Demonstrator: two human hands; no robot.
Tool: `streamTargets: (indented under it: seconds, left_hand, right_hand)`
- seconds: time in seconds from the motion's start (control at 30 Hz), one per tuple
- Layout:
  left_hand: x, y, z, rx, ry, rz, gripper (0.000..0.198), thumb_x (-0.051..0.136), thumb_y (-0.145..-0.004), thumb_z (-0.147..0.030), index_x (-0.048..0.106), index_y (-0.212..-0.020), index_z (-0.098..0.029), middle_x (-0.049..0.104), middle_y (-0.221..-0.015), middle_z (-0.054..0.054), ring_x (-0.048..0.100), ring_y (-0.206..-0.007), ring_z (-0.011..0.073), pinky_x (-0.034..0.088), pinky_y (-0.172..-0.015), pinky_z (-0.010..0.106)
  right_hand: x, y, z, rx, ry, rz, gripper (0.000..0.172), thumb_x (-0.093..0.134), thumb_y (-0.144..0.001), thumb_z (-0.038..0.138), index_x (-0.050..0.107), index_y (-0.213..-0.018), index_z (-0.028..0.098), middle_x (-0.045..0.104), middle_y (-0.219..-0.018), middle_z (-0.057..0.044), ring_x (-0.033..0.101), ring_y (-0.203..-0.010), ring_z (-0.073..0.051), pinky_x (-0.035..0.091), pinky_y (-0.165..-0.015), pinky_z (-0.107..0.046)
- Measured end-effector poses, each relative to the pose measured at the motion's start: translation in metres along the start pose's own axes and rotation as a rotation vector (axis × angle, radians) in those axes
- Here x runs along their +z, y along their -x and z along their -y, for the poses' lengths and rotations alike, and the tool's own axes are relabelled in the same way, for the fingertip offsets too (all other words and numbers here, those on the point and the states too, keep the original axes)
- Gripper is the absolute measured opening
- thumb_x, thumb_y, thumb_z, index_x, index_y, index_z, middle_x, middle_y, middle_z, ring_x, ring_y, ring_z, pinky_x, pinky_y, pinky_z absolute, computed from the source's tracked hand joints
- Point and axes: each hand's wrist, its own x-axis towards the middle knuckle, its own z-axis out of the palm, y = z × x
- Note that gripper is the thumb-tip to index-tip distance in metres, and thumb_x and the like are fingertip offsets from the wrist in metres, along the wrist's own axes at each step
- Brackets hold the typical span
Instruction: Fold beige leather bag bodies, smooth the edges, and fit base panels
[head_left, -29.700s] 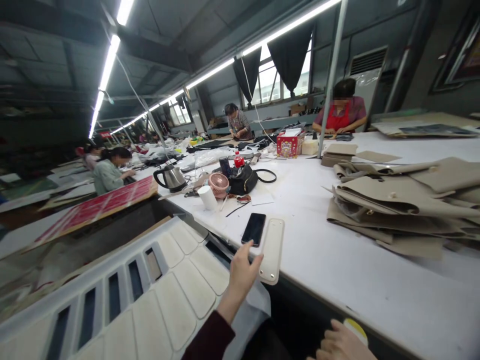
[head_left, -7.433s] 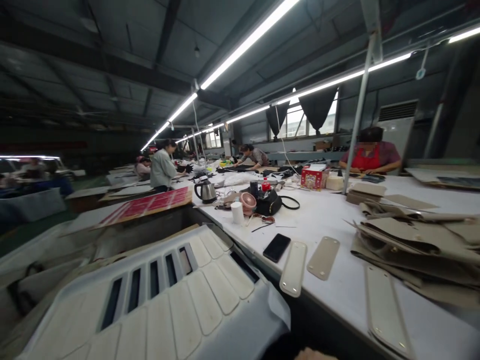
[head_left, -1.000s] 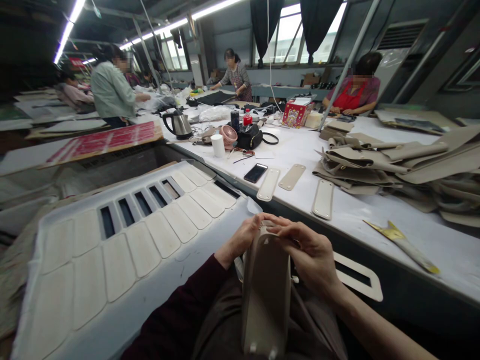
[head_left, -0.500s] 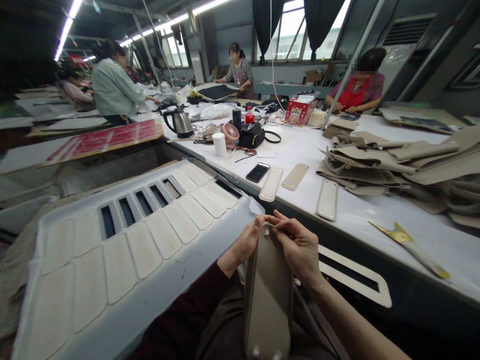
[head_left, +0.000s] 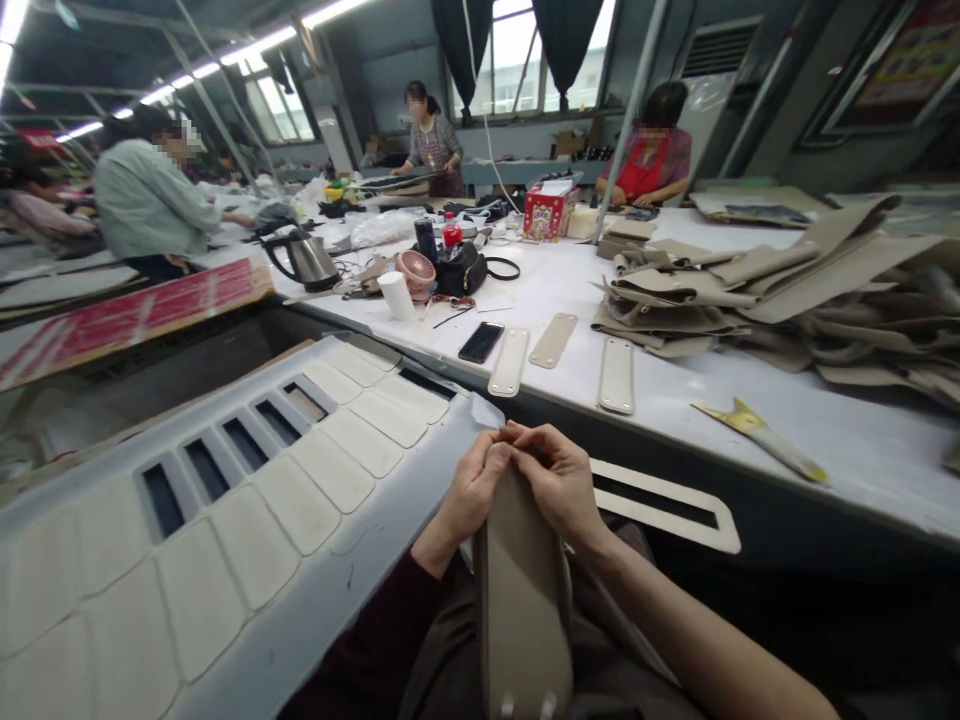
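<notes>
"One long taupe piece [head_left: 525, 620] is in my head view. Where is it against the hands?"

"From my remote seat I see its far end caught between the left hand [head_left: 466, 492] and the right hand [head_left: 559, 482]. The rest runs back from them over the wearer's dark trousers [head_left: 439, 660]."

"How does it look to you?"

"Smooth and narrow, with a folded rim along its left side. Two shiny studs [head_left: 508, 706] show at the near end, right at the bottom of my view."

"And the fingers?"

"Both hands are curled, fingertips nearly meeting, thumbs and forefingers pinching the far edge. I can't tell what lies under them. Just beside the right hand, a pale slotted frame [head_left: 726, 530] shows lower than the surface [head_left: 551, 285]."
</notes>
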Motion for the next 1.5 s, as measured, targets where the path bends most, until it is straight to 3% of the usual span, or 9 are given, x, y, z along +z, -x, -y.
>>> streamTargets:
  seconds: [0.17, 0.4, 0.7, 0.93, 1.07, 1.17, 1.23, 1.33, 1.5]
  left_hand:
    - [-0.004, 0.004, 0.000, -0.134, 0.052, -0.047, 0.034, 0.048, -0.096, -0.048, 0.058, -0.112, -0.020, 0.066, -0.103, 0.004, 0.059, -0.081, 0.0153, 0.047, -0.069, 0.024]
    - [0.001, 0.006, 0.000, -0.159, 0.047, -0.123, 0.033, 0.049, -0.094, -0.047, 0.058, -0.110, -0.019, 0.066, -0.094, 0.003, 0.059, -0.077, 0.0136, 0.049, -0.066, 0.022]
    - [0.007, 0.007, -0.001, -0.166, 0.057, -0.207, 0.031, 0.052, -0.093, -0.045, 0.058, -0.106, -0.019, 0.065, -0.086, 0.001, 0.056, -0.066, 0.0109, 0.047, -0.058, 0.020]
    - [0.008, 0.003, 0.002, -0.127, 0.008, -0.192, 0.030, 0.050, -0.093, -0.044, 0.060, -0.105, -0.018, 0.066, -0.092, 0.003, 0.060, -0.079, 0.0141, 0.048, -0.068, 0.023]
    - [0.008, 0.005, 0.006, -0.111, -0.009, -0.203, 0.028, 0.051, -0.093, -0.043, 0.061, -0.102, -0.017, 0.065, -0.089, 0.002, 0.059, -0.079, 0.0138, 0.048, -0.070, 0.023]
    - [0.003, 0.009, 0.012, -0.159, 0.001, -0.229, 0.030, 0.052, -0.092, -0.045, 0.060, -0.102, -0.018, 0.065, -0.086, 0.002, 0.057, -0.073, 0.0139, 0.047, -0.064, 0.023]
    - [-0.003, 0.010, 0.018, -0.175, -0.022, -0.276, 0.031, 0.053, -0.091, -0.046, 0.061, -0.102, -0.018, 0.065, -0.088, 0.002, 0.058, -0.075, 0.0145, 0.047, -0.066, 0.024]
    - [-0.013, 0.010, 0.026, -0.155, -0.076, -0.377, 0.030, 0.054, -0.091, -0.046, 0.064, -0.099, -0.018, 0.067, -0.095, 0.003, 0.060, -0.085, 0.0159, 0.047, -0.075, 0.025]
    - [-0.024, 0.007, 0.041, -0.124, -0.096, -0.530, 0.031, 0.056, -0.088, -0.046, 0.067, -0.094, -0.018, 0.070, -0.096, 0.005, 0.062, -0.091, 0.0189, 0.046, -0.083, 0.028]
  right_hand:
    - [-0.028, 0.024, 0.002, 0.111, 0.085, -0.201, 0.024, 0.066, -0.083, 0.041, 0.056, -0.090, 0.020, 0.066, -0.089, -0.003, 0.061, -0.081, -0.017, 0.050, -0.075, -0.030]
    - [-0.029, 0.073, 0.003, 0.232, 0.340, 0.019, 0.017, 0.065, -0.085, 0.032, 0.055, -0.088, 0.019, 0.058, -0.080, 0.000, 0.051, -0.070, -0.015, 0.041, -0.065, -0.027]
    - [-0.010, 0.064, -0.007, 0.232, 0.274, -0.030, 0.024, 0.060, -0.088, 0.037, 0.051, -0.075, 0.019, 0.052, -0.071, 0.003, 0.045, -0.064, -0.012, 0.033, -0.057, -0.025]
    - [0.002, 0.039, -0.016, 0.271, 0.124, -0.060, 0.040, 0.059, -0.086, 0.050, 0.047, -0.065, 0.018, 0.042, -0.061, 0.004, 0.036, -0.058, -0.010, 0.028, -0.052, -0.024]
    - [0.000, 0.037, -0.015, 0.291, 0.061, 0.020, 0.032, 0.058, -0.087, 0.047, 0.059, -0.079, 0.016, 0.055, -0.073, 0.001, 0.047, -0.066, -0.013, 0.038, -0.058, -0.024]
    - [-0.012, 0.061, -0.017, 0.293, 0.153, 0.078, 0.021, 0.063, -0.083, 0.036, 0.061, -0.093, 0.018, 0.062, -0.087, -0.001, 0.056, -0.078, -0.017, 0.046, -0.071, -0.027]
    - [-0.026, 0.087, -0.021, 0.304, 0.237, 0.153, 0.039, 0.068, -0.078, 0.031, 0.059, -0.115, 0.020, 0.064, -0.112, -0.005, 0.058, -0.101, -0.022, 0.047, -0.090, -0.034]
    - [-0.051, 0.128, -0.031, 0.387, 0.426, 0.238, 0.083, 0.078, -0.068, 0.039, 0.045, -0.142, 0.022, 0.044, -0.148, -0.011, 0.039, -0.136, -0.032, 0.029, -0.114, -0.045]
    - [-0.074, 0.153, -0.038, 0.694, 0.361, 0.413, 0.079, 0.076, -0.069, 0.052, 0.052, -0.141, 0.028, 0.064, -0.129, -0.008, 0.058, -0.119, -0.035, 0.045, -0.102, -0.042]
